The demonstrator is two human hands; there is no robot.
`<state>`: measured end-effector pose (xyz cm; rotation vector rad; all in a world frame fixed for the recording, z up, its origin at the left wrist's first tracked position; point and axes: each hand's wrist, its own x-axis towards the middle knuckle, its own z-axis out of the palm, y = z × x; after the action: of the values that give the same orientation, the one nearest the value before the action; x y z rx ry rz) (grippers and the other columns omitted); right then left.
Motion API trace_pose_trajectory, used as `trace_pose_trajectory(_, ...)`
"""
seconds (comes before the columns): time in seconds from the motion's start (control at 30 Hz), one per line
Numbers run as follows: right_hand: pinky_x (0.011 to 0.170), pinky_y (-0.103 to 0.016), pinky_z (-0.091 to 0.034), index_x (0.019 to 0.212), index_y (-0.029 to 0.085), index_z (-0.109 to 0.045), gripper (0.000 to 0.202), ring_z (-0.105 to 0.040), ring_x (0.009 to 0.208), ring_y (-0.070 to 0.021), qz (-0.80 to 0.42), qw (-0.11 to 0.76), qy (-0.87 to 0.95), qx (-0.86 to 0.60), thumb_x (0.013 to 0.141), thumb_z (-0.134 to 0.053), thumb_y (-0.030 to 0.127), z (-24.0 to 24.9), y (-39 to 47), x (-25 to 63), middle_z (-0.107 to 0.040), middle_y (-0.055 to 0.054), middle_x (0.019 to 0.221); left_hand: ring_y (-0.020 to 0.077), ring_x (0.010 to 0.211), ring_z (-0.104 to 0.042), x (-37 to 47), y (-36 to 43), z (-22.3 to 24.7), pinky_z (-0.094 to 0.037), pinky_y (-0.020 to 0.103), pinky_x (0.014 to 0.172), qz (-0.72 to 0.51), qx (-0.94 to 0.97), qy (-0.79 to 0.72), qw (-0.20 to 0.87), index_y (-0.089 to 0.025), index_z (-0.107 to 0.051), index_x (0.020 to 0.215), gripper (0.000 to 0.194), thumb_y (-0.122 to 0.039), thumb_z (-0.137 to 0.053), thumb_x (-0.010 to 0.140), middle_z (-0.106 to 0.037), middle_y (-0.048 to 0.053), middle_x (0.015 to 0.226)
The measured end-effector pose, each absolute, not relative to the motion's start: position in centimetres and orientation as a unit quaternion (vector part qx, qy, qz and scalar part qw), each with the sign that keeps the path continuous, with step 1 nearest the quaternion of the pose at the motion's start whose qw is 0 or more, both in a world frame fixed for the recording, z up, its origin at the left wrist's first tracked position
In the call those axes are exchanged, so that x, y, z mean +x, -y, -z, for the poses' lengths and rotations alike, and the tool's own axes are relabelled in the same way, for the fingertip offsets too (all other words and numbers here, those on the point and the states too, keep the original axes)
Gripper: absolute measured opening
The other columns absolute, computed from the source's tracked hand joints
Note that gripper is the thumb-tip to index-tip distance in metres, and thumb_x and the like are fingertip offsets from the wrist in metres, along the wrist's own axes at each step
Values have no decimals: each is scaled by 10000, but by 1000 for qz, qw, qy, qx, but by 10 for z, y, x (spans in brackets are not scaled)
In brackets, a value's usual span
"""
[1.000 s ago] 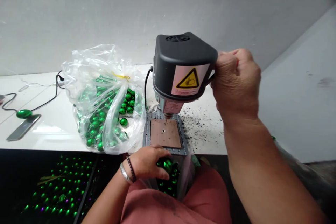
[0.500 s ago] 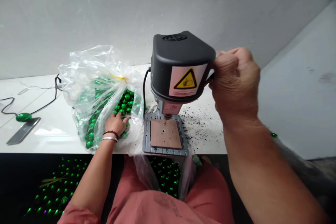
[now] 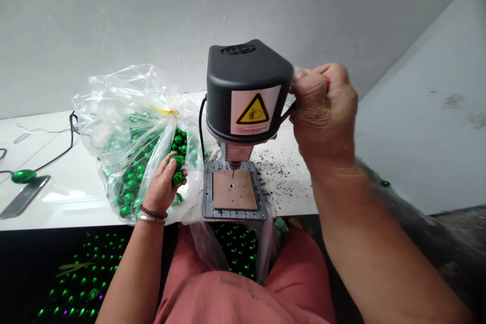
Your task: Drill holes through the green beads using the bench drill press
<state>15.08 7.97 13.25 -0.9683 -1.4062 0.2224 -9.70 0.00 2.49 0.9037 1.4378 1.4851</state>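
Note:
My left hand [image 3: 164, 182] is closed around shiny green balls [image 3: 177, 178], held at the torn opening of a clear plastic bag [image 3: 114, 96] full of similar balls. To the right stands a small black bench drill press [image 3: 246, 71] with a yellow warning label. My right hand [image 3: 324, 111] grips its feed handle [image 3: 288, 111] at the right side of the housing. Below the chuck, the thin drill bit [image 3: 233, 173] sits above a brown square board [image 3: 243, 197] with a small hole, on the grey slotted base [image 3: 261, 197]. Nothing lies under the bit.
Dark shavings [image 3: 284, 182] litter the white table [image 3: 83, 210] right of the drill base. A phone [image 3: 26, 196] and a green oval object [image 3: 23, 176] with black cables lie at left. An open plastic bag [image 3: 207, 243] of green balls hangs between my legs.
My left hand has come up out of the bag's opening, now with green balls in it. My right hand stays on the drill handle. The view has shifted slightly.

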Motion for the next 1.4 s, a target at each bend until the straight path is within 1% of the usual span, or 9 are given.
trace_pose_trajectory(0.1, 556, -218, -321, 737, 185, -400, 350, -374, 572, -44, -134, 662, 593, -439, 816, -432, 525, -135, -76, 149, -403, 47, 623, 117, 681, -589, -78, 15, -43, -425, 206, 523, -616, 316, -463, 553, -214, -518, 1149, 470, -345, -649, 717, -599, 48, 946)
trace_pose_trajectory(0.2, 578, -221, -329, 731, 186, -393, 330, -376, 582, -44, -134, 661, 597, -435, 819, -436, 501, -138, -71, 149, -409, 52, 628, 153, 728, -621, -57, 23, -41, -423, 210, 529, -576, 315, -463, 595, -195, -551, 1080, 478, -276, -719, 640, -620, 55, 935)
trace_pose_trajectory(0.43, 587, -206, -322, 729, 182, -393, 307, -360, 575, -35, -127, 657, 610, -425, 832, -435, 468, -141, -63, 150, -392, 66, 602, 119, 747, -574, -23, 19, -13, -439, 224, 679, -456, 465, -589, 479, -175, -618, 943, 428, -240, -793, 558, -637, -2, 817)
trace_pose_trajectory(0.57, 577, -209, -331, 732, 196, -389, 312, -361, 545, -36, -126, 652, 616, -424, 840, -416, 487, -139, -61, 151, -381, 67, 591, 140, 740, -615, -15, 20, -12, -425, 210, 569, -508, 352, -508, 600, -194, -577, 1081, 472, -316, -726, 650, -623, 10, 847)
trace_pose_trajectory(0.73, 603, -232, -373, 724, 209, -368, 317, -394, 555, -51, -131, 650, 616, -425, 840, -430, 497, -138, -60, 152, -394, 60, 593, 196, 848, -643, -14, 22, -13, -403, 183, 525, -556, 250, -418, 674, -201, -504, 1193, 584, -229, -700, 644, -596, 30, 855)
trace_pose_trajectory(0.93, 658, -241, -403, 735, 212, -356, 333, -445, 622, -66, -142, 649, 615, -425, 836, -435, 519, -139, -59, 152, -420, 46, 630, 129, 760, -590, -20, 16, -5, -438, 207, 588, -507, 389, -574, 511, -189, -513, 1088, 500, -278, -727, 644, -606, 24, 932)
trace_pose_trajectory(1.07, 633, -231, -395, 736, 211, -349, 319, -421, 591, -58, -131, 643, 616, -437, 843, -432, 500, -139, -58, 152, -410, 48, 632, 109, 691, -560, -25, 14, -3, -430, 211, 583, -458, 457, -596, 476, -174, -533, 1031, 438, -357, -698, 670, -629, 25, 909)
trace_pose_trajectory(1.3, 544, -213, -363, 710, 211, -348, 300, -380, 557, -62, -125, 657, 614, -419, 827, -463, 462, -139, -58, 152, -400, 41, 609, 193, 830, -599, -26, 4, -4, -448, 302, 757, -335, 570, -691, 291, -207, -643, 1060, 409, -378, -655, 689, -683, 46, 954)
trace_pose_trajectory(1.4, 540, -212, -365, 709, 209, -358, 294, -380, 559, -62, -127, 663, 614, -408, 824, -460, 459, -139, -57, 153, -407, 39, 618, 197, 773, -614, -22, -2, -5, -452, 310, 728, -261, 599, -715, 250, -204, -641, 1028, 366, -355, -642, 694, -690, 46, 893)
